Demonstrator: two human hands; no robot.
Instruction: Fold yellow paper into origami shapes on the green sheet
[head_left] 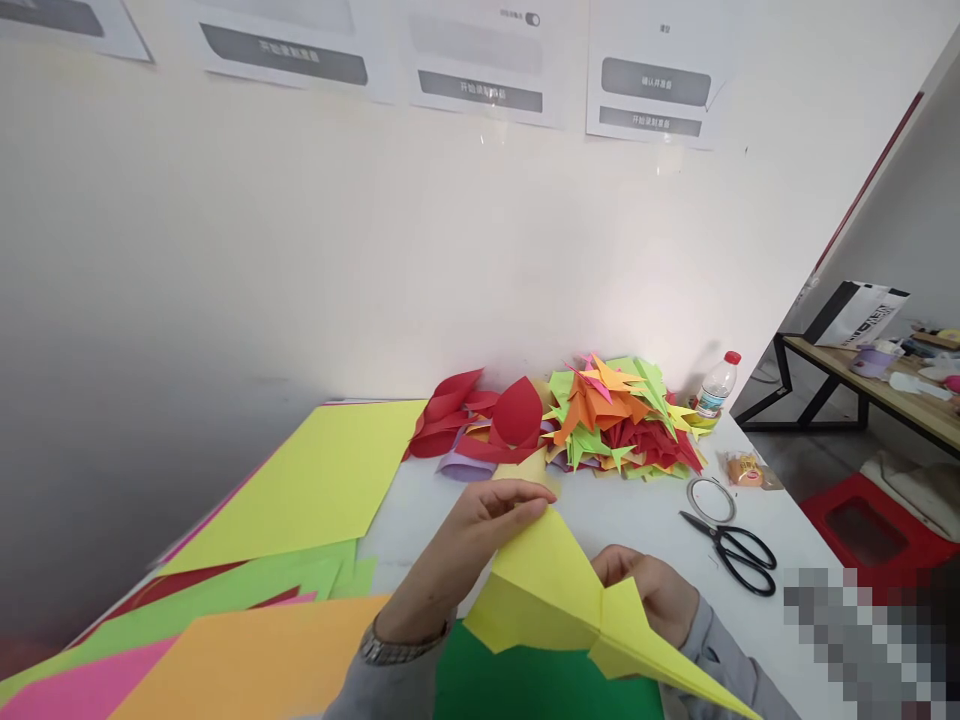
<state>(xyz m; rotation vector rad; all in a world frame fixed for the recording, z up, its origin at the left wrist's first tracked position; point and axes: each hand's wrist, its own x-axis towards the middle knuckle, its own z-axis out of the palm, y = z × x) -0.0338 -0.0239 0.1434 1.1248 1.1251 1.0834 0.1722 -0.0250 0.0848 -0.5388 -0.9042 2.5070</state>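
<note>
A folded yellow paper shape [559, 590] with pointed wings is held above the white table [630, 520]. My left hand [480, 530] pinches its upper tip, fingers closed on the paper. My right hand [652, 595] grips the shape from behind near its lower right wing, mostly hidden by the paper. A green sheet [540, 685] lies on the table under the shape.
Large coloured sheets [315, 480] in yellow, green, pink and orange lie at the left. A heap of folded paper pieces [600, 415] sits at the back, with a water bottle [716, 385], black scissors [739, 550], a tape ring [711, 498] and a small packet [745, 468]. A red stool [877, 525] stands at the right.
</note>
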